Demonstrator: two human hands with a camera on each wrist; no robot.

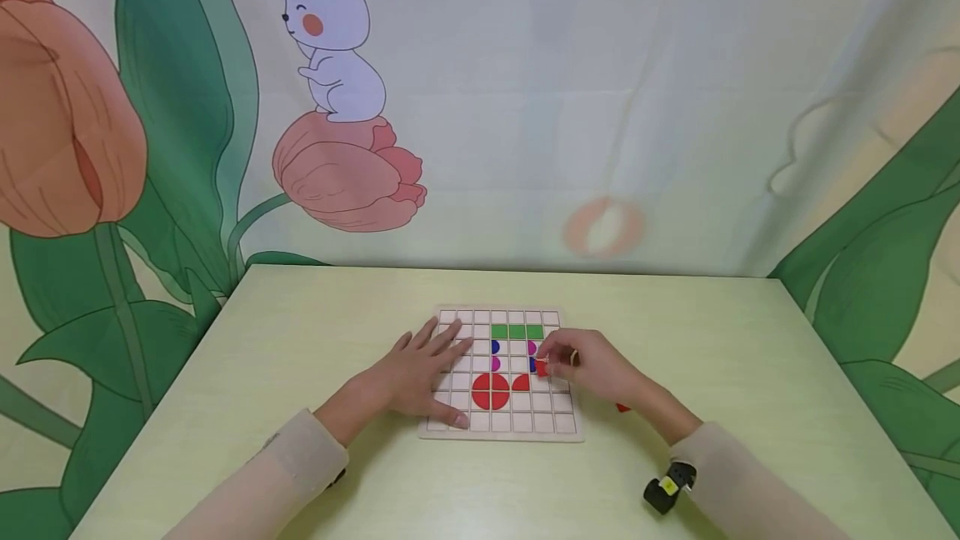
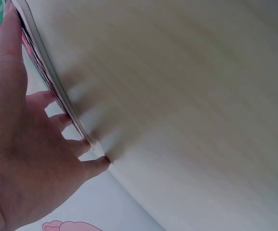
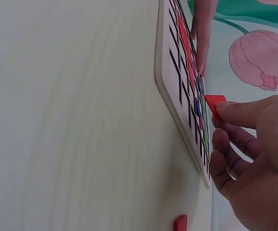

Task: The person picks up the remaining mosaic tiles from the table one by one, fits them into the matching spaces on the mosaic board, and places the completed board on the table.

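Observation:
A pale wooden grid board (image 1: 501, 437) lies flat on the table. My left hand (image 1: 422, 373) is spread over its left side, fingers apart and thumb by the lower left cells. Between thumb and fingertips, my right hand (image 1: 592, 363) pinches a red tile (image 3: 214, 102), held just over the right part of the grid. Four red quarter tiles form a full circle (image 1: 491, 392) low on the board, with a single red quarter tile (image 1: 521, 383) beside it. Green squares (image 1: 517, 332) make a row near the top; blue and magenta half-round tiles (image 1: 496, 347) sit below them.
Another red piece (image 1: 623, 408) lies on the table right of the board, partly behind the right forearm; the right wrist view shows a red piece (image 3: 180, 223) there too. A printed curtain (image 1: 487, 107) hangs behind the table's far edge. A black device (image 1: 667, 487) is strapped at the right wrist.

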